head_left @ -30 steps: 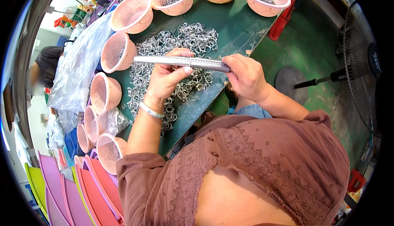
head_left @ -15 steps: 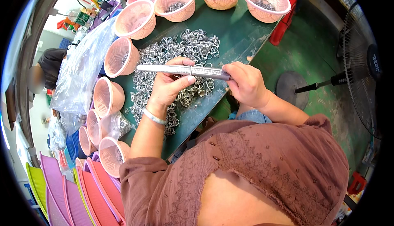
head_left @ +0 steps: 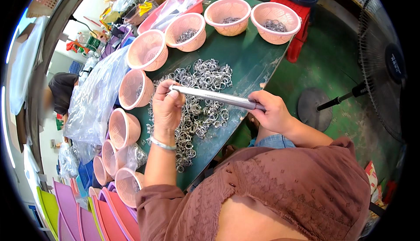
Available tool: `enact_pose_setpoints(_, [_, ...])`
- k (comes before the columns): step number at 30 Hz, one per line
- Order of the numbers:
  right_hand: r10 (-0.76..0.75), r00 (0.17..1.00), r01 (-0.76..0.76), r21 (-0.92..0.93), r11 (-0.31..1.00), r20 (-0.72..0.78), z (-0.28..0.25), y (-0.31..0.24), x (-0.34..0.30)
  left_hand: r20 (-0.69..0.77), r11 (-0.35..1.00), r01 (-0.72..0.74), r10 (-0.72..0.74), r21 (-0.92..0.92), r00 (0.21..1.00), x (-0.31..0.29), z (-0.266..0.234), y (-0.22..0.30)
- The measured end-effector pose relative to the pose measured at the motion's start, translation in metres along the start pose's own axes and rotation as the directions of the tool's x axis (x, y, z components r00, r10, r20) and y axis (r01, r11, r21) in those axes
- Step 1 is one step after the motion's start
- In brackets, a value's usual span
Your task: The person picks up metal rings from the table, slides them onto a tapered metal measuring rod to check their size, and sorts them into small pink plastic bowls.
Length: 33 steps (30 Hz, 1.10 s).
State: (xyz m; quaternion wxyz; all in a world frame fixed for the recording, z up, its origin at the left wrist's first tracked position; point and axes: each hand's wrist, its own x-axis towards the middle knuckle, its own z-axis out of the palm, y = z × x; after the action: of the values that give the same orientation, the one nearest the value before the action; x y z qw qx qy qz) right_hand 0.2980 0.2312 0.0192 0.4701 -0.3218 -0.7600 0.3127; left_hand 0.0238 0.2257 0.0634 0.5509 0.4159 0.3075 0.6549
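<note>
Right hand (head_left: 274, 113) grips the dark end of a tapered metal rod (head_left: 214, 96); left hand (head_left: 167, 109) curled at its thin tip, can't tell whether it grips. Rod slants above loose rings (head_left: 213, 74) on green desk (head_left: 247, 57).

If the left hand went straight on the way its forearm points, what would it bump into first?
The left hand would likely meet the metal ring pile first; the height is unclear, so it might pass over toward a pink basket beyond.
</note>
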Motion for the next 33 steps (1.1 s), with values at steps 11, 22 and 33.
enact_pose_setpoints(11, [0.167,0.979,-0.138,0.219,0.966,-0.121,-0.027,0.026,-0.013,-0.053,0.821,-0.278,0.349,0.498,0.935,0.073,0.033,0.009])
enact_pose_setpoints(22, [0.172,0.951,-0.088,0.306,0.948,-0.258,-0.036,0.035,-0.015,0.154,0.586,-0.501,0.54,0.636,0.827,0.127,0.071,0.014])
enact_pose_setpoints(33, [0.23,0.921,-0.071,0.445,0.893,-0.315,-0.039,0.032,-0.017,-0.029,0.518,-0.018,0.083,0.855,0.996,0.205,0.103,-0.046])
